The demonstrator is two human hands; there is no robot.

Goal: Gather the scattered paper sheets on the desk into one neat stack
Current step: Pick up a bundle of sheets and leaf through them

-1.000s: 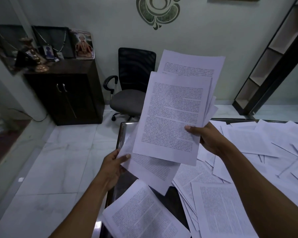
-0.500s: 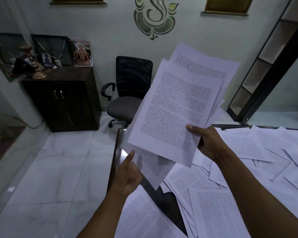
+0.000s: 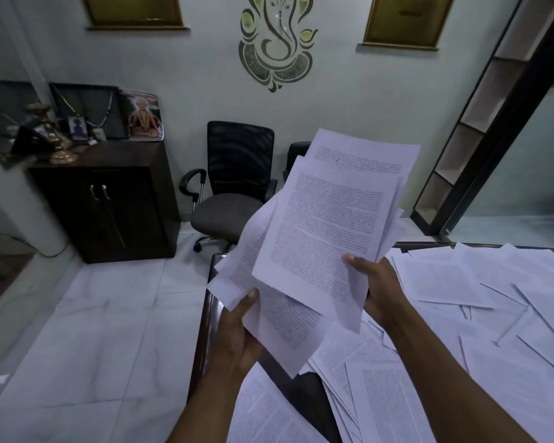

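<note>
Gripping the lower left corner of the fanned bundle of sheets (image 3: 320, 238), the left hand (image 3: 237, 334) has its thumb pressed on the front of a back page; half a second ago that hand was off the paper, one finger pointing up below the bundle, so the hold has gone from one hand to two. That suggests the person is about to square the pages, which sit askew, corners sticking out at several angles. The bundle is raised above the near left corner of the bench (image 3: 205, 330), tilted toward the camera. To the right of the bundle, the right hand (image 3: 375, 282) pinches its lower right edge, thumb on the printed front page, fingers hidden behind. Further right of the bundle and below it, loose printed sheets (image 3: 480, 282) lie overlapping across the bench, so most of the gathering seems not yet done. Left of the bundle and behind it stands a black mesh office chair (image 3: 234, 187) on the white tiled floor (image 3: 93, 330).
</note>
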